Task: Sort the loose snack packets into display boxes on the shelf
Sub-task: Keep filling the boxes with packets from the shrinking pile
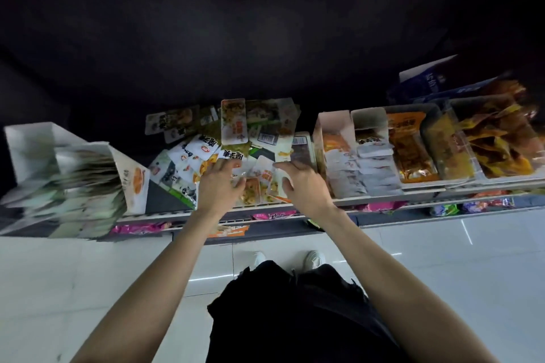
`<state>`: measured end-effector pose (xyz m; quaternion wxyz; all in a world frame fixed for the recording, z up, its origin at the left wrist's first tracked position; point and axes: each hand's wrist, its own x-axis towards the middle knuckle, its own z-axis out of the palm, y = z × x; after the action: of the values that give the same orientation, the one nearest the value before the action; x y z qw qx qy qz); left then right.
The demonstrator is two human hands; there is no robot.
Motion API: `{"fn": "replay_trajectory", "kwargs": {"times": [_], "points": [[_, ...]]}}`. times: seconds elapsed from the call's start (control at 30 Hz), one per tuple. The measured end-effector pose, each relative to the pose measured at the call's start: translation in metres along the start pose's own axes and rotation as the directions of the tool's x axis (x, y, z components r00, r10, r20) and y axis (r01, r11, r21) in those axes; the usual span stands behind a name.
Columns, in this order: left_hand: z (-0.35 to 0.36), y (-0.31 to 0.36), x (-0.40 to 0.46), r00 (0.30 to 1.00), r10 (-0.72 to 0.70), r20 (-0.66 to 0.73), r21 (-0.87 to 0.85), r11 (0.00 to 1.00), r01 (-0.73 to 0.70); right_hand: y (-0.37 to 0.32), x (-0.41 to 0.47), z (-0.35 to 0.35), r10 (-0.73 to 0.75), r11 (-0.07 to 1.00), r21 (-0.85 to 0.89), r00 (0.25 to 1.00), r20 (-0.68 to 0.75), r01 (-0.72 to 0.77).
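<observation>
A heap of loose snack packets (233, 127) lies on the shelf (383, 200) straight ahead, white, green and yellow ones mixed. My left hand (218, 186) lies on the near part of the heap, fingers spread over small clear packets (250, 194). My right hand (300, 183) is beside it, fingers bent over the same small packets; whether it grips one is unclear. A white display box (129, 177) stuffed with pale green packets stands at the left. Two white display boxes (333, 127) with white packets stand at the right.
Further right stand clear bins of orange packets (413, 153) and yellow snacks (501, 144), with blue cartons (427, 79) behind. A lower shelf edge shows pink packets (274, 215). Below are white floor tiles (73, 289) and my shoes (314, 259).
</observation>
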<state>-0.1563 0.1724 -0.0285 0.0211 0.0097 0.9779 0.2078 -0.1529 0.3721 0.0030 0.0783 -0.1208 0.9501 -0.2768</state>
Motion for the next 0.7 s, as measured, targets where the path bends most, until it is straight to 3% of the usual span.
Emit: {"fn": "replay_trajectory", "kwargs": {"times": [0.07,0.17,0.3,0.4,0.5,0.57,0.63,0.7], "points": [[-0.002,-0.034,-0.009,0.975,-0.201,0.097,0.015,0.980,0.200,-0.013,0.015,0.028,0.090,0.996,-0.004,0.986,0.143,-0.090],[-0.007,-0.066,-0.016,0.920,-0.358,0.157,0.080,0.933,0.350,-0.031,0.034,0.062,0.195,0.981,-0.075,0.949,0.248,-0.182],[-0.008,-0.079,-0.020,0.873,-0.416,0.254,-0.027,0.899,0.436,-0.045,0.040,0.096,0.255,0.967,-0.082,0.932,0.258,-0.241],[-0.014,-0.081,-0.021,0.864,-0.442,0.240,-0.118,0.871,0.478,-0.047,0.040,0.105,0.285,0.952,0.043,0.928,0.239,-0.303],[-0.030,-0.074,-0.021,0.912,-0.383,0.145,-0.346,0.844,0.410,-0.053,0.035,0.097,0.282,0.934,0.172,0.943,0.180,-0.312],[-0.049,-0.061,-0.020,0.963,-0.264,0.051,-0.483,0.837,0.255,-0.060,0.029,0.081,0.234,0.935,0.259,0.970,0.059,-0.241],[-0.069,-0.045,-0.016,0.998,-0.064,-0.029,-0.455,0.889,0.044,-0.068,0.023,0.058,0.139,0.954,0.282,0.985,-0.099,-0.106],[-0.085,-0.026,-0.013,0.985,0.156,-0.080,-0.411,0.895,-0.175,-0.075,0.015,0.029,0.016,0.978,0.206,0.979,-0.205,0.027]]}}
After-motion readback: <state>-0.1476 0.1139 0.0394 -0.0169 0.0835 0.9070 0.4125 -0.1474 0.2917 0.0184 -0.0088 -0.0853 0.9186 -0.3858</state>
